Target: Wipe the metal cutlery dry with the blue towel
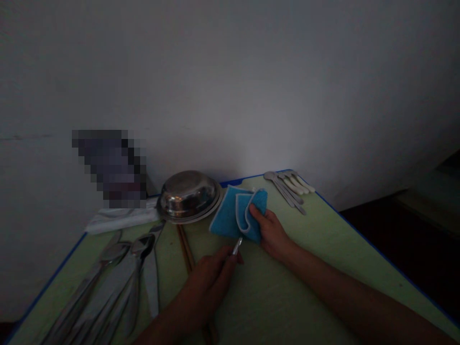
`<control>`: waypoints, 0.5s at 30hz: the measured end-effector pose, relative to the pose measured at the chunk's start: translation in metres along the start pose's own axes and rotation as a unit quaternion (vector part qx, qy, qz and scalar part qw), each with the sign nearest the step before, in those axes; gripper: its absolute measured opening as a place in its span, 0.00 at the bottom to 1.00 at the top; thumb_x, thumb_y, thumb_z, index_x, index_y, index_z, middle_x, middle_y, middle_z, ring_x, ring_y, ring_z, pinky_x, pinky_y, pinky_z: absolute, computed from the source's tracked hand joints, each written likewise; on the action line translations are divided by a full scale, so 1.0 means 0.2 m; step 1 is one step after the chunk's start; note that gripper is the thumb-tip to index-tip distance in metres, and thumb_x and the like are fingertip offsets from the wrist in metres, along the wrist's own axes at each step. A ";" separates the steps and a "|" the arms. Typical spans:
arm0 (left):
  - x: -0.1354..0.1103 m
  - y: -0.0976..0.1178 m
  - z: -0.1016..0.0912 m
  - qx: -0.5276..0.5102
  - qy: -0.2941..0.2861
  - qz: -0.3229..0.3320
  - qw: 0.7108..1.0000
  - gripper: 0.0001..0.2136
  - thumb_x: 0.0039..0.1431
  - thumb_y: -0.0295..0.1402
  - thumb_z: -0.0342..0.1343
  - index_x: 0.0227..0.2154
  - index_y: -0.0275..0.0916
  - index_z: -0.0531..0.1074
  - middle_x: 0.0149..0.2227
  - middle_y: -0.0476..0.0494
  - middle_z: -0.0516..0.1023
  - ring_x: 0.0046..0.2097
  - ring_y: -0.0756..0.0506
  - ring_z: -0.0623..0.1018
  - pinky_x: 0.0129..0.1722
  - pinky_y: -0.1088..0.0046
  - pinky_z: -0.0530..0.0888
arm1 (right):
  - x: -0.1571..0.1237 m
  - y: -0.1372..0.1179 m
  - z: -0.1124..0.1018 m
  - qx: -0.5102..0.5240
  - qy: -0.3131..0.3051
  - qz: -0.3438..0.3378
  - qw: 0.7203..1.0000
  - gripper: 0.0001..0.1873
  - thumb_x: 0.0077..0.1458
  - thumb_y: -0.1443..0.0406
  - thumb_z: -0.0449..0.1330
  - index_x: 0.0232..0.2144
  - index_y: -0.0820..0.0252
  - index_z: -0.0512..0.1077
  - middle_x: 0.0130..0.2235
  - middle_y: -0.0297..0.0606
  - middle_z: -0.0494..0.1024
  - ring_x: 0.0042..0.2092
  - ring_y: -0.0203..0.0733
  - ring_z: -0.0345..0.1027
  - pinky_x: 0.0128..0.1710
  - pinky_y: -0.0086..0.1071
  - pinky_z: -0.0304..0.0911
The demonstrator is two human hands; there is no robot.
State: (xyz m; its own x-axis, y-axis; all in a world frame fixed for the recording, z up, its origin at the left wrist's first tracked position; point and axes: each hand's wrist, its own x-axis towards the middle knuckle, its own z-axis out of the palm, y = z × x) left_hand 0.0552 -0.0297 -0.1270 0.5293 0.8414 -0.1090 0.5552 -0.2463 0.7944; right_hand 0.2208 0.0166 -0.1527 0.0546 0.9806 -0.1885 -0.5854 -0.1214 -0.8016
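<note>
My right hand point(275, 232) grips a folded blue cloth point(224, 215) with pale edging, the thumb lying over its fold. Just below the cloth, my left hand point(212, 273) is closed round a slim, shiny metal utensil point(237, 246). Only a short bright piece of that utensil shows; its kind is hidden by the fingers and cloth. Both hands are above the middle of the pale green table point(280, 297). A pair of brown chopsticks point(186, 249) lies on the table, partly under my left hand and forearm.
An upturned metal bowl point(189, 191) rests on plates by the wall. Large serving utensils point(118, 273) lie at the left. Several spoons and white-handled cutlery point(291, 184) lie at the far right corner. A folded white cloth point(124, 218) sits at the back left, below a pixelated object point(113, 167).
</note>
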 end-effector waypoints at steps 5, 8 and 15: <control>0.00 0.00 0.00 0.001 -0.005 -0.004 1.000 0.14 0.64 0.39 0.39 0.36 0.41 0.68 0.32 0.49 0.74 0.35 0.47 0.74 0.35 0.74 0.67 | 0.00 0.00 0.00 -0.021 -0.011 -0.005 1.000 0.14 0.43 0.55 0.63 0.25 0.61 0.72 0.25 0.32 0.77 0.28 0.36 0.69 0.35 0.33 0.64; 0.00 0.00 0.00 0.002 0.002 0.002 1.000 0.13 0.63 0.38 0.39 0.37 0.41 0.68 0.34 0.49 0.75 0.37 0.47 0.74 0.37 0.74 0.67 | 0.00 0.00 -0.02 -0.049 -0.029 -0.015 0.998 0.12 0.42 0.58 0.65 0.27 0.61 0.73 0.26 0.31 0.77 0.28 0.34 0.68 0.34 0.31 0.64; -0.01 0.00 0.00 0.013 -0.008 0.003 1.000 0.14 0.63 0.38 0.38 0.36 0.40 0.68 0.34 0.48 0.75 0.37 0.46 0.74 0.38 0.72 0.68 | 0.00 -0.01 -0.03 -0.072 -0.041 -0.024 0.996 0.15 0.40 0.61 0.66 0.32 0.60 0.73 0.31 0.32 0.78 0.31 0.35 0.70 0.37 0.32 0.65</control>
State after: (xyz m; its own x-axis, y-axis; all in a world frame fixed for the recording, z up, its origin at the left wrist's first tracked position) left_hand 0.0548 -0.0308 -0.1263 0.5421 0.8326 -0.1138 0.5682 -0.2634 0.7796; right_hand 0.2260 0.0151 -0.1549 0.0102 0.9942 -0.1068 -0.4611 -0.0901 -0.8828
